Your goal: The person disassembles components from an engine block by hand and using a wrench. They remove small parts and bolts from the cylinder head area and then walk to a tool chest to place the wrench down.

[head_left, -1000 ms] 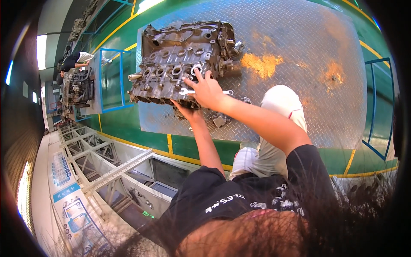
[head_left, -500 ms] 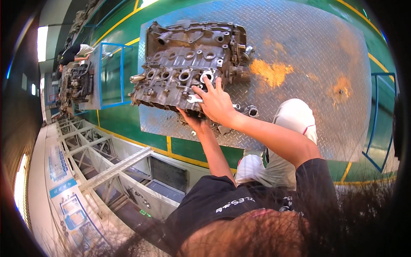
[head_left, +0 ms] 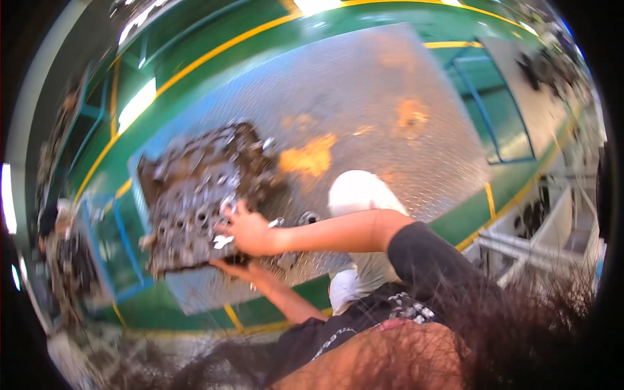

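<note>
A dirty metal engine block (head_left: 195, 195) with rows of round ports lies on a steel plate. My right hand (head_left: 253, 231) rests over its near right part, index and middle fingers stretched toward a port. A combination wrench (head_left: 223, 242) is tucked in that hand; its open jaw juts out on the left and its ring end shows by the wrist. Below, my left hand (head_left: 239, 269) reaches to the block's near edge. Its fingers are partly hidden there and blurred. Close to my right wrist sits a small round metal part (head_left: 308, 218).
The tread-patterned steel plate (head_left: 416, 169) carries orange rust patches (head_left: 309, 156). My raised knee (head_left: 361, 192) stands at its near side. Blue frames (head_left: 484, 104) rise from the green floor at both sides. A person (head_left: 55, 218) stands by another engine (head_left: 78, 263) at far left.
The view has swung to the right and blurred, so the engine sits lower and further left in the picture. Both hands stay at the same part of it; the wrench is still in my right hand.
</note>
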Tool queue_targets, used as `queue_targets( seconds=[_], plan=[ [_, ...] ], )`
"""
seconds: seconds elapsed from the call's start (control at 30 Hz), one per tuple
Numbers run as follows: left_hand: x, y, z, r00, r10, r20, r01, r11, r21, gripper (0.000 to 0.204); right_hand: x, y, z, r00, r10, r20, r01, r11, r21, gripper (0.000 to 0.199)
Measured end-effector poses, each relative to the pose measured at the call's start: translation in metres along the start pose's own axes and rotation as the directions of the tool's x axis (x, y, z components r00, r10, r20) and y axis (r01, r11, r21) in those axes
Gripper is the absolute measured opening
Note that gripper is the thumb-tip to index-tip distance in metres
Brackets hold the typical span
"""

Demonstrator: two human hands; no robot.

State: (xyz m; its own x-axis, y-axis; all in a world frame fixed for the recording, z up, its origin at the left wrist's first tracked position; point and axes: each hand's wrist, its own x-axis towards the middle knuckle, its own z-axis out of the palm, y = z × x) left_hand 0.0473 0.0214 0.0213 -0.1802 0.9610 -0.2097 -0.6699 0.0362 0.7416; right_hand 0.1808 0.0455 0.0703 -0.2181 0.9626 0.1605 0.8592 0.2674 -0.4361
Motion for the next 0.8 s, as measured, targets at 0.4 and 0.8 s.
queue_targets(
  seconds=[0.4,0.8],
  plan=[
    [-0.011,-0.009,-0.021,0.995,-0.090,-0.040,0.091,0.996,0.019,0.091,-0.022,-0.002,-0.033,0.983,0.019,-0.184,0.000,0.995,0.102,0.064],
    [-0.114,-0.017,-0.043,0.970,-0.203,-0.136,0.244,0.803,0.544,0.056,-0.034,0.001,-0.085,0.932,0.346,0.104,-0.356,0.930,0.095,0.021]
  ],
)
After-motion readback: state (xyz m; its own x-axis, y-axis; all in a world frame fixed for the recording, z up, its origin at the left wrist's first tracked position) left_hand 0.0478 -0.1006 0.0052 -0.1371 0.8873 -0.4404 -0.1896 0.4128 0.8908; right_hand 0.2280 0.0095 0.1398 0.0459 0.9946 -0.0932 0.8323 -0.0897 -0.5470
